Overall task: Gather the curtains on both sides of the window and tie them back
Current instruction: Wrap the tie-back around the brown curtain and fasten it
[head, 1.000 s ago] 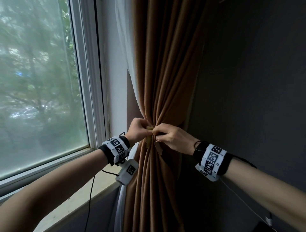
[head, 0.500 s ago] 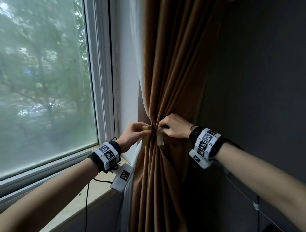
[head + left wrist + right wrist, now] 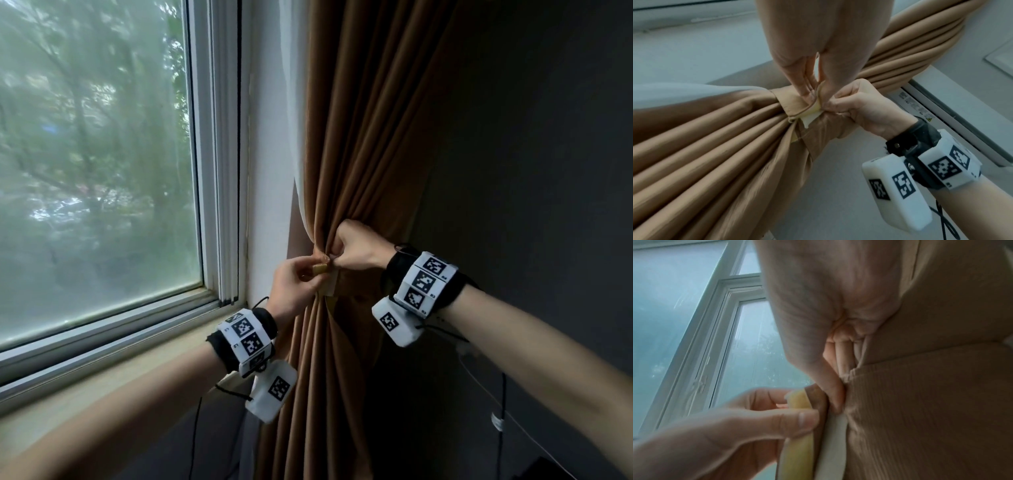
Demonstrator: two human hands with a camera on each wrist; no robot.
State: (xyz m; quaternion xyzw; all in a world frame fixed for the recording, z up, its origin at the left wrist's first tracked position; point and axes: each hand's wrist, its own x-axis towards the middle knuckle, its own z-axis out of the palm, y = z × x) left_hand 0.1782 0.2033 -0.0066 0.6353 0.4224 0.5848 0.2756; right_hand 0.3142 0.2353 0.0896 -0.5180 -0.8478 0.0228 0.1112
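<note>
Gathered tight: brown curtain (image 3: 346,144), cinched at the waist by a matching tieback band (image 3: 791,104), right of the window (image 3: 102,171). Left hand (image 3: 294,291) pinched on one yellowish fastening tab (image 3: 799,404), thumb over it; right hand (image 3: 359,248) clenched on the other, whitish tab (image 3: 830,434), just beside the left fingertips (image 3: 807,418), at the band's end. Tabs nearly touching but seemingly not yet pressed flat together; exact contact hidden between the fingers.

Risks, as judged:
- Letting go before pressing the tabs fully face to face: band likely to spring open, folds spilling out below the fingers.
- Tabs mated skewed or only at their edges: weak hold, slow slippage under the cloth's weight.
- Sheer white lining (image 3: 684,92), left of the fingers in the left wrist view, possibly outside the band: cannot tell.
- Slack pull: loose bundle, sagging drape.
</note>
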